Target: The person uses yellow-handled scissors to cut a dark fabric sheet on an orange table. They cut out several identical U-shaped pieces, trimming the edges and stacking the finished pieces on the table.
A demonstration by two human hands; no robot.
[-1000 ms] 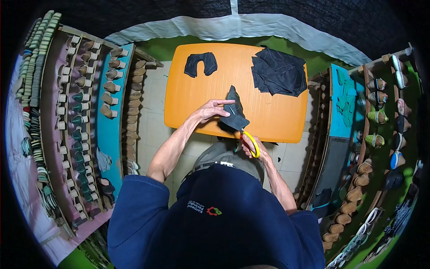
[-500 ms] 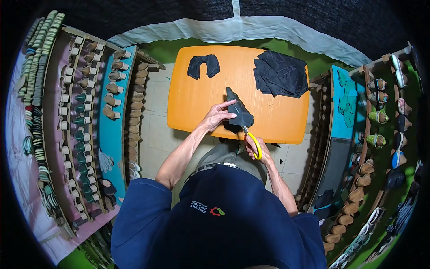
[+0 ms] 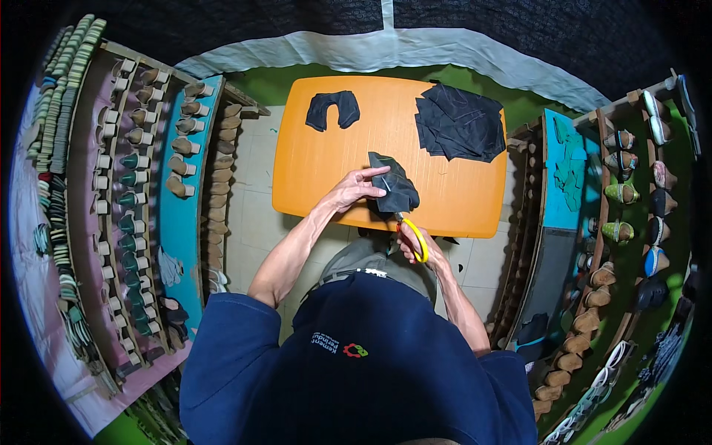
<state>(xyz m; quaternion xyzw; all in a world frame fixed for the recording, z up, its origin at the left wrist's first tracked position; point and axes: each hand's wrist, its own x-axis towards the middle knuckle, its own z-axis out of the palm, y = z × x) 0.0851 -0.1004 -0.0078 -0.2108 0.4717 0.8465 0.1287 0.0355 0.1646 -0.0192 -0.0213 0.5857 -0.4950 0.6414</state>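
My left hand [image 3: 359, 188] grips a piece of black fabric [image 3: 397, 191] by its left side, above the near part of an orange table [image 3: 311, 178]. In my right hand [image 3: 417, 245] is a pair of scissors [image 3: 422, 243] with yellow and orange handles. Their blades point away from me and meet the fabric's lower edge, where the cloth hides the tips. A U-shaped black fabric piece [image 3: 331, 108] lies at the table's far left. Several black pieces rest in a loose stack [image 3: 461, 122] at the far right.
Racks of shoes and shoe lasts [image 3: 133, 178] line my left side. More shoe racks [image 3: 602, 297] stand on my right, beside a turquoise board [image 3: 561, 170] with green pieces on it. Dark scraps [image 3: 460, 267] lie on the tiled floor. A dark and white curtain hangs beyond the table.
The held fabric has bent and its outline is changed, with its upper end now blunter. Both hands stay close together, still gripping fabric and scissors. The whole view has shifted slightly.
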